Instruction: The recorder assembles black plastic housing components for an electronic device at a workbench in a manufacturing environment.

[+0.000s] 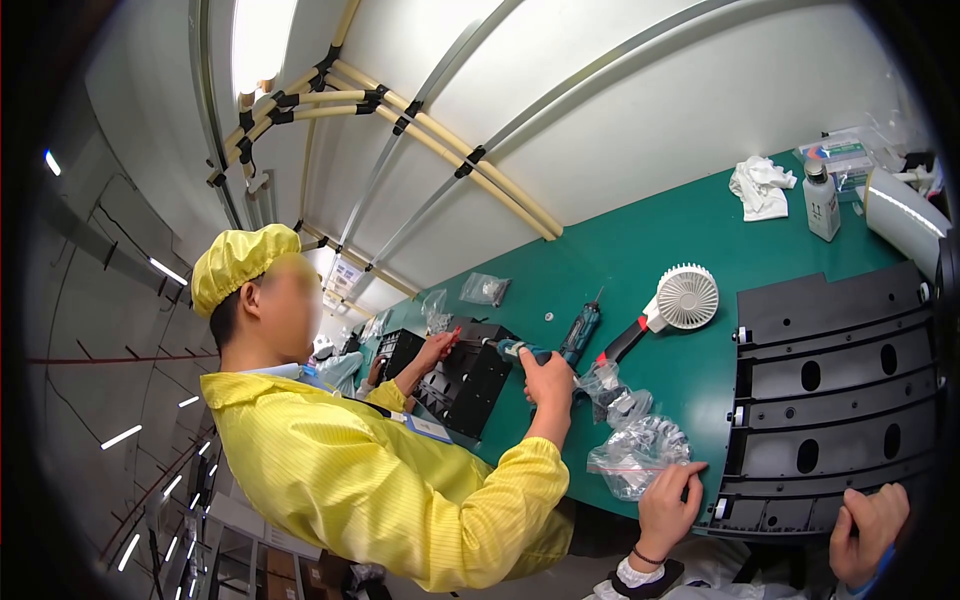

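My left hand [671, 508] rests at the bench's near edge, between a clear bag of small parts [640, 458] and a large black slatted panel [835, 395]. Its index finger stretches forward and the others bend loosely; nothing shows in it. At the panel's near right edge is my right hand [868, 528], its fingers curled in toward the thumb. Whatever those fingers may hold is hidden. The panel lies flat, with oval holes and small white pieces along its left side.
To my left, a co-worker in yellow [380, 480] holds a power screwdriver [520, 350] against a black box [465, 380]. Another screwdriver [580, 330], a handheld fan [685, 298], a white cloth [762, 188] and a white bottle [821, 203] are on the green bench [640, 230].
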Motion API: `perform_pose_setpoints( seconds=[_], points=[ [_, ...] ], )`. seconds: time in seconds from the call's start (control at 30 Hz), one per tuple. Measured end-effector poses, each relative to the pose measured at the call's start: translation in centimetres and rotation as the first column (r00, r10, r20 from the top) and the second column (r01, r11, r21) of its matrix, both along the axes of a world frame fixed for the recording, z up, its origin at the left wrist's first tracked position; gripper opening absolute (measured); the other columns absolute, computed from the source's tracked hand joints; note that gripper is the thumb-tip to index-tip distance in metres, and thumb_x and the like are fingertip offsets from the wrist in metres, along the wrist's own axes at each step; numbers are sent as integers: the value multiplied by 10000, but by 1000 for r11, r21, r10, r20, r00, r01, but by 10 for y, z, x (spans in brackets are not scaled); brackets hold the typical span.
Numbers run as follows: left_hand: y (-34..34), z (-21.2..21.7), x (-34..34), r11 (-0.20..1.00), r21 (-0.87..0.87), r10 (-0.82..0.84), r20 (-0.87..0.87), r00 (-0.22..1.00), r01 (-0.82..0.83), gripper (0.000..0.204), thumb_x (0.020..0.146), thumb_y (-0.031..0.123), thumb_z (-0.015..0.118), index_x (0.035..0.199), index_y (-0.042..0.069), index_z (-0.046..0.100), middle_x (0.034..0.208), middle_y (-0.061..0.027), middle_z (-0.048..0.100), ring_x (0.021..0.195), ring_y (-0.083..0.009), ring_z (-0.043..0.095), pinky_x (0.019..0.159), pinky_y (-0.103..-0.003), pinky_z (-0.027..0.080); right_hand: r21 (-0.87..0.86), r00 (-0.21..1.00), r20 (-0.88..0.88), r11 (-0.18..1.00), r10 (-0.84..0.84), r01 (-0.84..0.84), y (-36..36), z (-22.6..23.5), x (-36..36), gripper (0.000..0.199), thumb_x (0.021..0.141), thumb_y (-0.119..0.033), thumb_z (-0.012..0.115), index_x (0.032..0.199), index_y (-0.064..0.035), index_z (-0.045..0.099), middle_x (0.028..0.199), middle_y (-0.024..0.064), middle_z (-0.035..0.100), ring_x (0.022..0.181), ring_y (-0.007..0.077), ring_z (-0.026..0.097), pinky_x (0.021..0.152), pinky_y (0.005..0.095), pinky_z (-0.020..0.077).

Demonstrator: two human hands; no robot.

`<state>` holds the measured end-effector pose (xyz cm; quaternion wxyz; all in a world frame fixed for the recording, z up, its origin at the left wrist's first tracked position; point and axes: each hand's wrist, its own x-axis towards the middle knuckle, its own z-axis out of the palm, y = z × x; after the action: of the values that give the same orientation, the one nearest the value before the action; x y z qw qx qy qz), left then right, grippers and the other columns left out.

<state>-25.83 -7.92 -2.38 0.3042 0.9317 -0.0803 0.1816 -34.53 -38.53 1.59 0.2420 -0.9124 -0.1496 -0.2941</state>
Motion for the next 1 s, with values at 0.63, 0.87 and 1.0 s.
perform_pose_setpoints(
  seconds=[0.63, 0.87, 1.0],
  points=[
    [0, -2, 2, 1000, -1, 0, -2, 1000, 0, 185, 873, 47, 641, 1035, 114, 699, 800, -88, 599, 720, -290, 616, 623, -384, 480, 31, 1000, 18, 999, 10, -10, 2, -1, 3, 295, 848, -8, 604, 1142, 0, 587, 826, 154, 589, 824, 354, 537, 931, 509, 408],
    [-1, -1, 1, 1000, 4, 5, 18, 1000, -5, 167, 879, 47, 638, 1016, 105, 713, 790, -81, 605, 696, -272, 613, 606, -365, 475, 36, 1000, -1, 999, 19, -19, 3, 1, 4, 298, 852, -16, 598, 1149, 0, 576, 803, 153, 580, 803, 352, 530, 915, 507, 402],
    [-1, 0, 2, 1000, -1, 6, 40, 999, -6, 154, 881, 45, 637, 997, 98, 724, 772, -76, 602, 666, -254, 606, 588, -346, 469, 39, 999, -15, 999, 31, -31, 3, 2, 3, 292, 856, -20, 595, 1147, 0, 571, 789, 152, 570, 789, 351, 525, 902, 506, 405]
  ],
)
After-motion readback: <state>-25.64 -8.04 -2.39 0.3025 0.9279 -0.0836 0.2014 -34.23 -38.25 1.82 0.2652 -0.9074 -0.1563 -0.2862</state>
